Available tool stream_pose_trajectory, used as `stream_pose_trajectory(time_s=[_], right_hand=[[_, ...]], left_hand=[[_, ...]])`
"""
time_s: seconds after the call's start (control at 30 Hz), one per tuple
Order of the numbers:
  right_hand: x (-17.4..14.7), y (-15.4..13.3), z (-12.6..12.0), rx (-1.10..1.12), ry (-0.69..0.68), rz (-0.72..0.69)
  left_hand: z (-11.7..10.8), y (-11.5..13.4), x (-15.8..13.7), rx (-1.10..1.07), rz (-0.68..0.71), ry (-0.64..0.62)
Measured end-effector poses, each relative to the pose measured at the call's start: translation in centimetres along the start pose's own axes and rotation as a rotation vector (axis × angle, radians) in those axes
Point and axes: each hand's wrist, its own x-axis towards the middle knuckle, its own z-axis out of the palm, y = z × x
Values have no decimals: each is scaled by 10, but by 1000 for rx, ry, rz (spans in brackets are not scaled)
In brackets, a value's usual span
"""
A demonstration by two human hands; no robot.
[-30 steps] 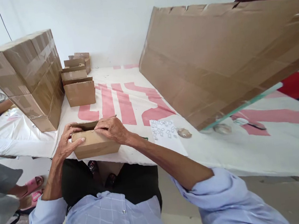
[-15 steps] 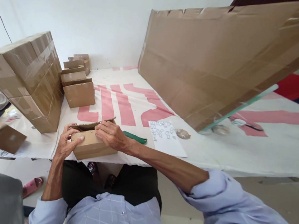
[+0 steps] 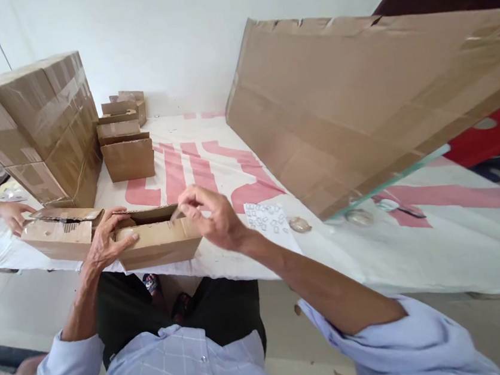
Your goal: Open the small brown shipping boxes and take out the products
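A small cardboard box [image 3: 160, 252] sits at the table's front edge with its top open. My left hand [image 3: 108, 240] grips its left end, thumb over the front wall and fingers at the back. At the right end, my right hand [image 3: 212, 216] is raised a little, thumb and fingertips pinched on a thin brownish strip [image 3: 176, 211] by the rim; whether it is tape or part of the box, I cannot tell. Touching the left side is a second cardboard box [image 3: 63, 236], its top flaps partly raised. The first box's inside is mostly hidden.
A co-worker's hand [image 3: 15, 215] rests at the second box's left end. Stacked taped cartons [image 3: 44, 126] stand behind, beside several open small boxes [image 3: 128, 160]. A large cardboard sheet [image 3: 358, 103] leans at right. Paper with printed marks [image 3: 267, 218] and a tape roll [image 3: 299, 224] lie nearby.
My right hand has lifted off the box's front rim and moved right, now pinching a strip. A co-worker has brought the second box in from the left, up against mine. My left hand stays put.
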Motion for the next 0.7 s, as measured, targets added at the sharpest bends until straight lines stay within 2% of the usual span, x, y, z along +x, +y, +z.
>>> stream_pose_trajectory(time_s=[0.1,0.23,0.37,0.5,0.6,0.7], right_hand=[[16,20,-41,113,-28,282],[10,68,-106,96,67,490],[-30,108,-165,-42,213,677],[-82,131,-209,-216,372,830],[-118,146,-229,-313,420,897],[-145,165,-237,-405,435,939]], left_hand=[[-4,0,2,24,19,-2],[-6,-4,8,70,34,33],[-5,-8,10,72,42,66],[-3,-3,10,88,9,80],[-1,5,10,77,-7,82],[1,4,13,91,18,106]])
